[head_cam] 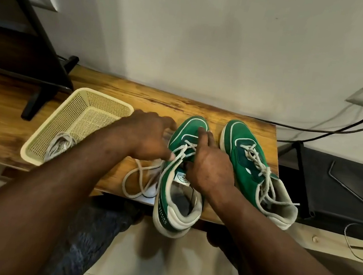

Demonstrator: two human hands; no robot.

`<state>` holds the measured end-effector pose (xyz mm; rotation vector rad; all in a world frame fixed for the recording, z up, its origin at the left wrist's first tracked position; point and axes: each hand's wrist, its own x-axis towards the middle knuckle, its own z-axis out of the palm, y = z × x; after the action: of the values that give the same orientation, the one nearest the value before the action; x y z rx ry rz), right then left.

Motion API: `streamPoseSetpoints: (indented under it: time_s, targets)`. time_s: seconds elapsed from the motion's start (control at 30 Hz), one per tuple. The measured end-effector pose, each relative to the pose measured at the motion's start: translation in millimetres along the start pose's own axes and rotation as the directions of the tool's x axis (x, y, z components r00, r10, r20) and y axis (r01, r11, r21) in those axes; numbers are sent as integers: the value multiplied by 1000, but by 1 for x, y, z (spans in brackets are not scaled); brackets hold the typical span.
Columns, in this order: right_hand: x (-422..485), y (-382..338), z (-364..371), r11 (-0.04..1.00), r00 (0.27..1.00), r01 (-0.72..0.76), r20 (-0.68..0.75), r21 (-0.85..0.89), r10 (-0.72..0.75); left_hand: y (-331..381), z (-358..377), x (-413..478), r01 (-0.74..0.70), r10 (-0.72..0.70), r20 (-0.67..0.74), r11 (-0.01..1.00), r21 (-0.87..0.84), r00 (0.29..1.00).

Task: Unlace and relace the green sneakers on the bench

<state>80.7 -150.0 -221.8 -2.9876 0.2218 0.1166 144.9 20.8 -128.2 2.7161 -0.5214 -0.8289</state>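
Two green sneakers stand side by side on the wooden bench (117,91), toes toward the wall. The left sneaker (170,182) is partly unlaced, and its white lace (139,178) trails in loops onto the bench beside it. My left hand (150,135) is at that sneaker's left side, thumb pinching the lace near the eyelets, fingers blurred. My right hand (209,164) rests on top of the same sneaker, fingers straight along the toe and thumb down by the tongue. The right sneaker (245,141) is fully laced, its lace ends loose.
A cream mesh basket (100,107) sits on the bench to the left with a coiled white lace (58,145) in it. A black stand's foot (39,96) stands behind it. Cables (352,124) and a black box (344,183) lie to the right.
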Motion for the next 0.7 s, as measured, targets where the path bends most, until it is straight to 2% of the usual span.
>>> streamPoseSetpoints:
  time_s: [0.07, 0.17, 0.23, 0.33, 0.4, 0.47, 0.53, 0.7]
  targets:
    - [1, 0, 1, 1000, 1000, 2, -2, 3, -2, 10, 8, 4, -16, 18, 50, 999, -47, 999]
    - [1, 2, 1, 1000, 1000, 17, 7, 11, -17, 19, 20, 6, -19, 22, 132, 1000, -23, 991]
    - [1, 2, 1, 1000, 1000, 18, 2, 24, -18, 24, 21, 5, -45, 45, 96, 999, -1, 994]
    - [1, 2, 0, 999, 1000, 8, -5, 42, -8, 28, 15, 6, -15, 16, -35, 1000, 23, 999]
    - [0, 2, -2, 999, 1000, 15, 3, 33, -15, 28, 15, 8, 36, -45, -54, 988, -153, 998]
    - [0, 1, -4, 1000, 1000, 15, 23, 24, -16, 25, 14, 9, 106, -92, 53, 908, -405, 994]
    - [0, 0, -7, 1000, 999, 7, 36, 15, -8, 23, 10, 7, 154, -79, 154, 802, -576, 985]
    - [2, -3, -11, 999, 996, -23, 92, 30, 20, 12, 2, -1, 144, -24, 180, 711, -688, 983]
